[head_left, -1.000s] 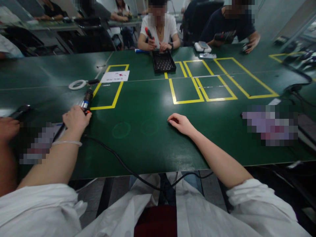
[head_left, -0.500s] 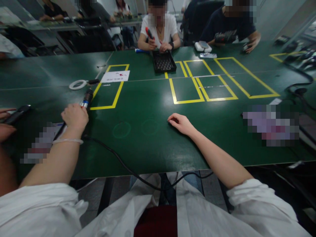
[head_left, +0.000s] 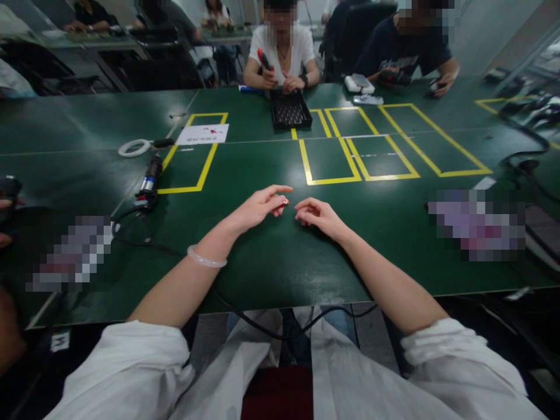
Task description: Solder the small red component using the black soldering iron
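Observation:
My left hand (head_left: 259, 209) is above the middle of the green table (head_left: 262, 268), its index finger stretched out. A small red thing (head_left: 284, 203) shows at the tip of its thumb, with the other fingers curled beneath; its kind is too small to make out. Just to the right, my right hand (head_left: 321, 219) rests with loosely bent fingers and a gap at the thumb, nothing seen in it. The fingertips of both hands are close but apart. An electric screwdriver (head_left: 151, 178) with a black body and a blue-silver band stands at the left, away from my hands.
A black cable (head_left: 166, 248) runs from the screwdriver over the table edge to my lap. Yellow tape frames (head_left: 335, 181) mark the table. Across it, a person (head_left: 282, 55) holds a red-and-black tool over a black tray (head_left: 291, 123). A white label sheet (head_left: 203, 133) lies left.
My left hand has let go of the screwdriver at the left and moved right, beside my right hand. My right hand has stayed almost in place, its fingers slightly looser.

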Tool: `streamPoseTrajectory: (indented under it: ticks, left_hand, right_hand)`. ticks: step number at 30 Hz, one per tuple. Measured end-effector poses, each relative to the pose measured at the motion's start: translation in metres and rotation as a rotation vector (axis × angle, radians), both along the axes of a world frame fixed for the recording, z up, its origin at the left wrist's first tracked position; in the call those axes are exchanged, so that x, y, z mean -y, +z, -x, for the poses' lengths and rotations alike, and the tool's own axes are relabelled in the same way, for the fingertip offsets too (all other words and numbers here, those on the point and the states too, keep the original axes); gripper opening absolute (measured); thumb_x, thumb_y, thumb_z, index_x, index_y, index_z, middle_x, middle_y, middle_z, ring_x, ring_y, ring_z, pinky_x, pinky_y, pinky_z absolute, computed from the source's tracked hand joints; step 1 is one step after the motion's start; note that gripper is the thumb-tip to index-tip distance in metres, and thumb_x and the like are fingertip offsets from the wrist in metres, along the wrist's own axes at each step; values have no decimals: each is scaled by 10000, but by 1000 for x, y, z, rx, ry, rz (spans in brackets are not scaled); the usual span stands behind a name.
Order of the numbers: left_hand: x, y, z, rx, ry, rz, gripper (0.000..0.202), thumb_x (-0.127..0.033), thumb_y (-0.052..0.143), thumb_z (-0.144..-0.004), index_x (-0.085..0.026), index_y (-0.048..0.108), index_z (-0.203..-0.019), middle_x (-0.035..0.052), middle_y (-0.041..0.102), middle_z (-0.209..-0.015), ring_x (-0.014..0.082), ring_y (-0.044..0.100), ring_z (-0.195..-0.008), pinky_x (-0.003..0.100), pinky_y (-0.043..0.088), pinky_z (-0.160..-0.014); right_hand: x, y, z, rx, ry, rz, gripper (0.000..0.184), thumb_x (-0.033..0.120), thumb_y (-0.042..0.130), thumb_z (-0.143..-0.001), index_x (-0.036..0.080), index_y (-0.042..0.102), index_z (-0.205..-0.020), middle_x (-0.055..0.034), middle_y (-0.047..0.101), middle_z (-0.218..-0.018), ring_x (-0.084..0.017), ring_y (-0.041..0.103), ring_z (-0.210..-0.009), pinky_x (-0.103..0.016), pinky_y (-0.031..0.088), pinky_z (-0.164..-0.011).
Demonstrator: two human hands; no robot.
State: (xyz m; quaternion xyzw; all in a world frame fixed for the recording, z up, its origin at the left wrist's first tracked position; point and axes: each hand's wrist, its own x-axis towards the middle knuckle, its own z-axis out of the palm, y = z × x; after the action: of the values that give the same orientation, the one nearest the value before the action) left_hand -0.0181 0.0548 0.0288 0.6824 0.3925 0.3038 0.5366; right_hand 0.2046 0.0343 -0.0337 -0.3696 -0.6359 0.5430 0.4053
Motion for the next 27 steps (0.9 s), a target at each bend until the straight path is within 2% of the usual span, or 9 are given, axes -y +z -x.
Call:
streamPoseTrajectory:
  ticks: [3,5,8,10,13,17,22,27]
  left_hand:
    - [4,-14,-15,58,-93,91,528,-403,665,-877,-168,566,-1340,32,603,-749,126,554,-667,287,421,-652]
    - [3,-24,-19,89,-100,132,568,-411,673,-874,-166,538,-1369,11,574,-684,125,537,-641,288,401,-640]
    - [4,-36,-19,124,-69,169,559,-414,671,-880,-185,533,-1371,15,586,-698,128,542,-644,296,404,-653]
    - [5,-41,-18,159,-42,183,505,-424,675,-875,-191,571,-1311,27,604,-740,131,556,-664,304,420,-671]
    - [6,-46,-17,239,-14,226,380,-480,648,-879,-175,630,-1105,47,621,-783,141,580,-692,314,451,-692]
    - [6,-48,-16,258,10,271,367,-498,655,-861,-145,601,-946,61,643,-790,144,611,-718,305,477,-722]
    - [8,-48,-18,192,38,198,363,-414,721,-805,-116,593,-969,68,670,-881,136,626,-779,299,498,-789]
    - [10,-47,-19,130,61,9,332,-362,730,-793,-121,583,-968,62,667,-904,140,640,-813,283,495,-791]
  right_hand:
    - [3,4,2,-111,70,52,421,409,769,-753,191,589,-1066,-5,687,-810,-117,604,-654,-248,478,-612]
    - [4,5,3,-136,78,68,419,422,791,-737,192,585,-1021,-1,683,-796,-115,602,-654,-247,481,-615]
    - [5,3,6,-139,68,59,375,428,788,-746,190,582,-949,-15,693,-815,-119,610,-679,-257,498,-640]
    - [5,2,7,-142,67,34,352,411,780,-757,190,582,-947,-14,689,-814,-119,613,-686,-260,501,-647]
    - [3,-1,7,-128,42,-9,331,395,758,-780,188,587,-975,-9,676,-816,-111,597,-665,-257,493,-634]
    - [0,-4,5,-88,1,-48,337,413,750,-784,188,602,-987,-11,663,-825,-108,582,-667,-257,493,-632]
    - [-2,-7,5,-93,-23,-60,339,416,761,-776,193,612,-985,-11,666,-801,-113,584,-661,-252,494,-615]
    - [-1,-4,4,-107,-10,-12,380,421,750,-789,197,587,-1050,-2,680,-776,-116,606,-646,-250,488,-601]
